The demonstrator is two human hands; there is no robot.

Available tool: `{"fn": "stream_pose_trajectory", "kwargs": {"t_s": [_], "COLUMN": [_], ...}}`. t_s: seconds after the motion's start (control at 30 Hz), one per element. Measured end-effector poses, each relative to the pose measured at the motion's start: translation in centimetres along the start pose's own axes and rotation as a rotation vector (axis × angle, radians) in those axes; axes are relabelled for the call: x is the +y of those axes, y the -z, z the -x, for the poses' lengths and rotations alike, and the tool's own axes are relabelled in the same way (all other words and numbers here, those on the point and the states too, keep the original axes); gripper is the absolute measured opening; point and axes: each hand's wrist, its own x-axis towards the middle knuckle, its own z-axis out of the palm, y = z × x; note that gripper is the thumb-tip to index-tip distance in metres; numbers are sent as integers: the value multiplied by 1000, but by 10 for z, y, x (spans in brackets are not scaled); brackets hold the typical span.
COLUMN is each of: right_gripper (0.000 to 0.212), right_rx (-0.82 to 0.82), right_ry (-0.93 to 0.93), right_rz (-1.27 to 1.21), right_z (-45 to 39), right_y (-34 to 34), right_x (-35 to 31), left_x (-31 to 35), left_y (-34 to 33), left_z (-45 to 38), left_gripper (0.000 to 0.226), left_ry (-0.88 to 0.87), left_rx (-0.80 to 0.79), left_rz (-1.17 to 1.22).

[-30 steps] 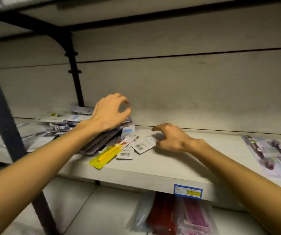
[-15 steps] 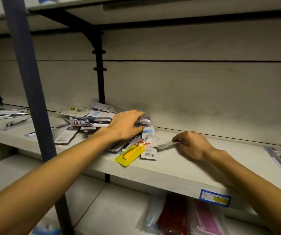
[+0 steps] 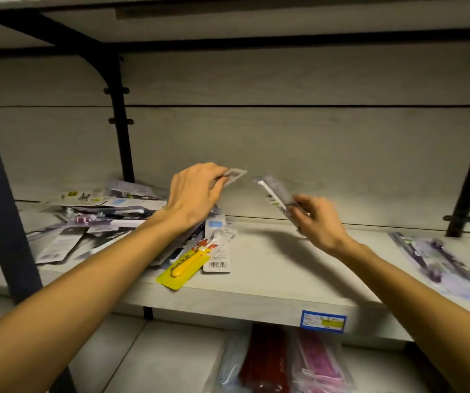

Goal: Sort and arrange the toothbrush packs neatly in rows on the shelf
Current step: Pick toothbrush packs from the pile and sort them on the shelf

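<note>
You were mid-sort: left hand pinched a pack above the pile, right hand gripped a toothbrush pack. Next, probably lay both flat beside each other on the shelf.

i see a pale shelf board with a matt, faint wood-grain laminate look, and the back panel looks the same. the black upright bracket reads as painted metal, dull rather than shiny. the yellow-backed toothbrush pack looks like printed card under a glossy clear plastic blister. the grey toothbrush pack in my right hand shows a shiny plastic front. the blue-edged price label looks like smooth paper.
</note>
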Motion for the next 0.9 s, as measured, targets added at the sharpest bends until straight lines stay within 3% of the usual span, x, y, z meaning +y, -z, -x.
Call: {"fn": "stream_pose_trajectory", "kwargs": {"t_s": [0.27, 0.43, 0.63, 0.9], "right_gripper": [18, 18, 22, 21], "right_rx": [196, 208, 175, 68], "right_ry": [-255, -447, -563, -617], "right_rz": [-638, -734, -670, -601], "right_z": [-7, 0, 12, 36], "right_y": [32, 48, 62, 61], "right_x": [7, 32, 66, 94], "left_x": [54, 85, 105, 111], "left_y": [5, -16, -57, -87], "left_z": [-19, -13, 6, 32], "left_gripper": [24, 23, 28, 45], "left_ry": [-194, -475, -732, -541], "left_rx": [216, 275, 36, -418], "left_rz": [90, 117, 217, 322]}}
